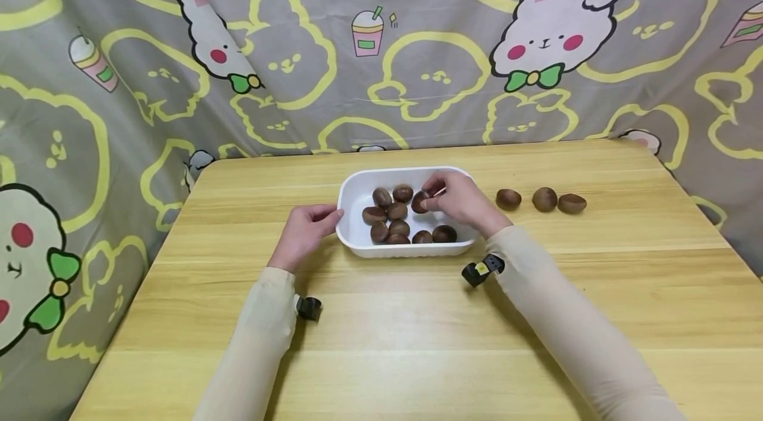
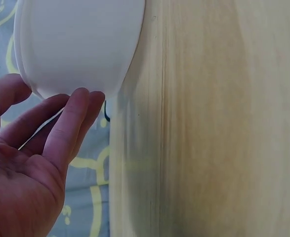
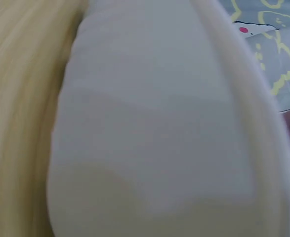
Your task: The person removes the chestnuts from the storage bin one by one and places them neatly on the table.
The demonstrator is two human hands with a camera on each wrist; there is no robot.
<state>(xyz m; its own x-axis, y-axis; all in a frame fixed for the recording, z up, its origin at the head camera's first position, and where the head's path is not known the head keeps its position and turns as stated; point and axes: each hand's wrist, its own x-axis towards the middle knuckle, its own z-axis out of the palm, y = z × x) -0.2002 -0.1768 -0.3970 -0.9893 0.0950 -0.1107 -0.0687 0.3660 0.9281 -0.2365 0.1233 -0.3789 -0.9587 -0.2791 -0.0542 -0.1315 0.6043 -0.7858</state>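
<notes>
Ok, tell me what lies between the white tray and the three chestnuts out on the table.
Only bare wood of the table between the white tray and the three chestnuts, seen in the head view.

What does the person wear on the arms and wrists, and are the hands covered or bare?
Both arms are in long, close-fitting sleeves of pale cream cloth. The left hand and right hand are bare, with no gloves. A small black device sits at each wrist; the one at the right wrist has a yellow mark.

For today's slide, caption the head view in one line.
Right hand pinches a chestnut in the white tray; left hand steadies it.
</notes>
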